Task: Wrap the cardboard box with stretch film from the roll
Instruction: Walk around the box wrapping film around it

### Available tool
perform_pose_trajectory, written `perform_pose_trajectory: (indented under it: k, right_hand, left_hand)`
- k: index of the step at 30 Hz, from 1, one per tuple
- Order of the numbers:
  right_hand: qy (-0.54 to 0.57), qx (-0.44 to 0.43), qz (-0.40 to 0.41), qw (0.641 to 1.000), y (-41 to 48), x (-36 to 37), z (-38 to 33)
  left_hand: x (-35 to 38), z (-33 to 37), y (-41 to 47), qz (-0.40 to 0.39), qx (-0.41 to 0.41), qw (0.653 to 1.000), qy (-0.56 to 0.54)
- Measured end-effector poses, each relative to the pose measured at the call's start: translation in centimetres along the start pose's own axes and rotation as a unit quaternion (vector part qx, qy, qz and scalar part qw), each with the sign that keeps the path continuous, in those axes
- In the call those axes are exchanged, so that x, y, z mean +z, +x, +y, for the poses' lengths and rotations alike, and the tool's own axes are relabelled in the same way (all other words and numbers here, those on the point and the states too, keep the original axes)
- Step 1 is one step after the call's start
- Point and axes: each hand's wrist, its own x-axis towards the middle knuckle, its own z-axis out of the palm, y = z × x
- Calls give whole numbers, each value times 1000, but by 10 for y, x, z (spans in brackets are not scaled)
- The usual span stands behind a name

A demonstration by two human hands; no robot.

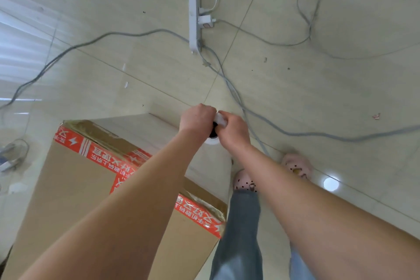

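Observation:
A tall cardboard box (75,188) with red printed tape stands on the floor at the lower left. Beyond its far right corner, both hands meet over the stretch film roll (213,137), of which only a dark core and a white rim show. My left hand (196,118) is curled in a fist over the roll's top. My right hand (231,130) pinches a bunched strip of clear film (221,118) next to the left hand. A pale, glossy sheet lies over the box's far side; whether it is film is unclear.
A white power strip (194,20) with a plugged charger lies on the tiled floor ahead. Grey cables (295,132) loop across the floor to the right and left. My feet in pink clogs (245,180) stand just right of the box.

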Motion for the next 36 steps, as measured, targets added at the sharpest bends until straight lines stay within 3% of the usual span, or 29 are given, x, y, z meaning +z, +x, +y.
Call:
perform_pose_trajectory:
  k: [3, 7, 12, 15, 16, 17, 20, 22, 24, 27, 30, 34, 36]
  right_hand:
    - [-19, 5, -9, 1000, 5, -5, -9]
    - [-11, 4, -12, 1000, 12, -10, -26]
    - [-11, 46, -48, 998, 25, -10, -49]
    - [-37, 29, -58, 997, 33, -8, -64]
    - [-43, 24, -62, 997, 35, -7, -68]
    - [-49, 21, -66, 996, 37, -7, -73]
    - [-80, 14, -82, 993, 41, -5, -83]
    - [-109, 6, -92, 990, 42, -5, -89]
    - [-137, -8, -88, 987, 44, -4, -95]
    - [-159, -25, -85, 983, 49, 1, -103]
    - [-171, -56, -86, 980, 57, 10, -113]
    - [-177, -73, -99, 977, 65, 28, -130]
    - [-165, -58, -115, 978, 68, 34, -138]
  left_hand:
    - [-3, -3, 6, -10, -29, 999, -20]
    - [-5, -18, 10, 20, -129, 974, -184]
    - [-3, -31, 14, 59, -262, 861, -433]
    - [-7, -36, 13, 44, -317, 786, -529]
    - [-8, -40, 15, 31, -324, 778, -537]
    - [-11, -44, 17, 19, -314, 791, -524]
    - [-23, -51, 28, 35, -244, 881, -405]
    - [-28, -53, 34, 28, -208, 916, -343]
    - [-32, -55, 37, 36, -186, 938, -289]
    - [-32, -61, 41, 35, -197, 939, -280]
    - [-29, -72, 42, 57, -261, 901, -342]
    - [-25, -88, 38, 107, -388, 784, -473]
    - [-25, -97, 37, 91, -422, 747, -505]
